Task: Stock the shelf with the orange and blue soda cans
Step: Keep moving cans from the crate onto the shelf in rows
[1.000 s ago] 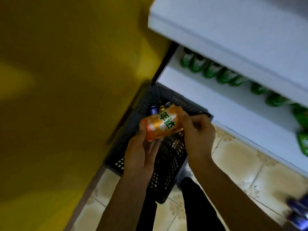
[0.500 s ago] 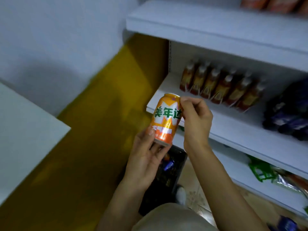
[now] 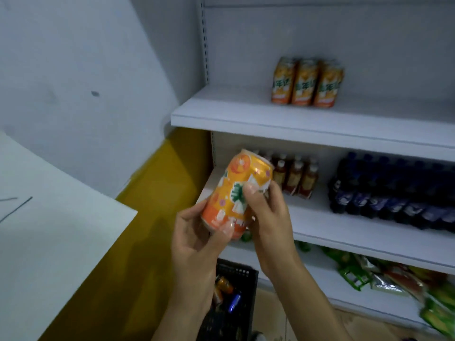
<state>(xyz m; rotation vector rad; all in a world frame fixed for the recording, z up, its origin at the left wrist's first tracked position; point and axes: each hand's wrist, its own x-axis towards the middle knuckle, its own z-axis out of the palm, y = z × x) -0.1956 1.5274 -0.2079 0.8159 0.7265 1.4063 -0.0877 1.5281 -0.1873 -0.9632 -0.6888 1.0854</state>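
Both hands held one orange soda can (image 3: 236,190) tilted in front of the shelves: the left hand (image 3: 197,239) kept its grip curled round the base, the right hand (image 3: 266,212) clasped the side, thumb over green label characters too covered to read. On the upper shelf (image 3: 246,112) stood three orange cans (image 3: 306,82) with blurred green Chinese lettering. Below, a black basket (image 3: 236,274) held more cans.
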